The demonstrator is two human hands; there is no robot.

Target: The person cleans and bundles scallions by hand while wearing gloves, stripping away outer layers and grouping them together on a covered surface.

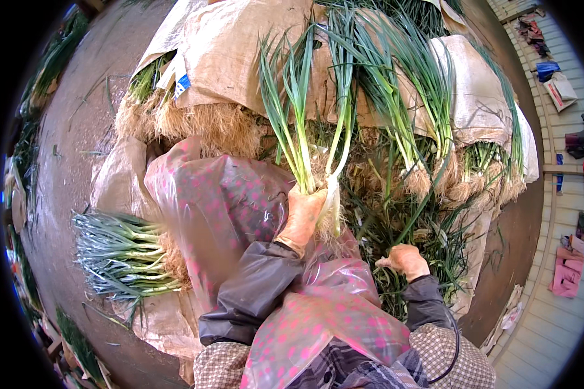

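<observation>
My left hand (303, 217), in what looks like a tan glove, is closed round the pale lower stalks of a few green onions (300, 146). Their leaves point away from me, and their stringy roots hang beside the hand. Lower on the right, my right hand (405, 260) is closed, its fingertips drawn together toward the left. Whatever it may pinch is too small or hidden to name. Beneath it lies a heap of loose green leaves and trimmings (386, 292). A clear plastic sheet with pink spots (331, 324) covers my lap.
Bunches of green onions (402, 139) lie ahead, roots toward me, partly under tan woven sacks (240, 52). At left, a sorted bundle of green onions (126, 256) rests on sacking. Wet-looking floor (71, 149) runs along the left; a pale ribbed wall (532, 324) stands at right.
</observation>
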